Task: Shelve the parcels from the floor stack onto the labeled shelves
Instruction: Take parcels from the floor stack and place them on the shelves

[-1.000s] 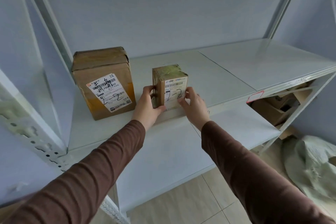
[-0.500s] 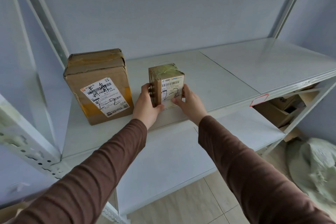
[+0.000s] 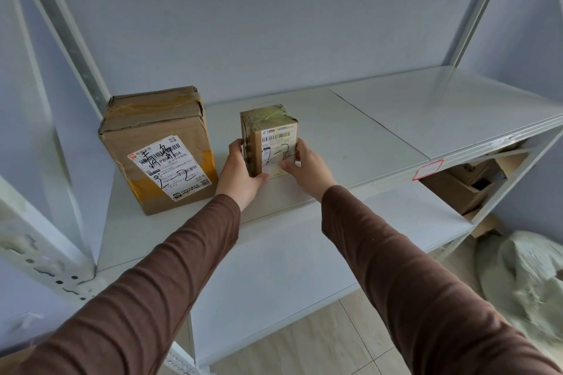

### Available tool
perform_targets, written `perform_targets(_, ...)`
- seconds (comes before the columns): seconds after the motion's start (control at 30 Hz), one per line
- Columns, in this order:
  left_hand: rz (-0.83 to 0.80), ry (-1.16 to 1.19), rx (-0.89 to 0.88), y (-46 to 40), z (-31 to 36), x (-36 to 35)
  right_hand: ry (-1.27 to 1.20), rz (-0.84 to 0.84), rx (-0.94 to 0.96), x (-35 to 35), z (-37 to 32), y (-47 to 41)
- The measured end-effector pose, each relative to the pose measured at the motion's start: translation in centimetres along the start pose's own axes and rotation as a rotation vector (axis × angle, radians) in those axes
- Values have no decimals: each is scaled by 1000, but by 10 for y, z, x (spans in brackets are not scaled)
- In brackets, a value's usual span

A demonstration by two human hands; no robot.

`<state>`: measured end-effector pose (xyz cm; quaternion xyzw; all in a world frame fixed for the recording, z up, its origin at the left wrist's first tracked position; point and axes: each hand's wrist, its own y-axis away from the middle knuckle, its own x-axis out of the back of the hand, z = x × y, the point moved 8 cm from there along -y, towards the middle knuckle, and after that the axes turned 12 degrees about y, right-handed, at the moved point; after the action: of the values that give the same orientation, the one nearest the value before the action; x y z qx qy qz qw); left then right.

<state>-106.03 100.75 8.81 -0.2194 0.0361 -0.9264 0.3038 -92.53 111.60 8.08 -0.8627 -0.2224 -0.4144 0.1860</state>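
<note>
I see the small parcel [image 3: 269, 138] upright on the shelf [image 3: 380, 128], just right of the big parcel [image 3: 158, 149]. Left hand [image 3: 240, 173] and right hand [image 3: 304, 166] grasp its sides, fingers [image 3: 236, 144] curled round it. Label reads 2-2.

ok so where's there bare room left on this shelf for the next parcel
The right panel of the shelf is bare, from the seam to the far post. A narrow strip also shows behind the small box. It is crowded at the left: the big box, left hand and right hand sit close together.
</note>
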Motion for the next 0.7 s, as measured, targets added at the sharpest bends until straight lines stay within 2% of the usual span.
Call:
perform_targets(0.13,7,-2,-9,14,1,1,99,17,-15,7,3,18)
perform_targets(0.3,-7,-74,-134,41,13,1,274,223,-35,34,2,69)
perform_targets(0.43,-149,-234,-276,78,23,-8,396,281,-125,39,3,135)
perform_targets(0.53,-285,-451,-389,118,27,-22,492,307,-211,39,4,196)
perform_targets(0.7,-520,-670,-482,199,32,-59,666,297,-394,43,15,306)
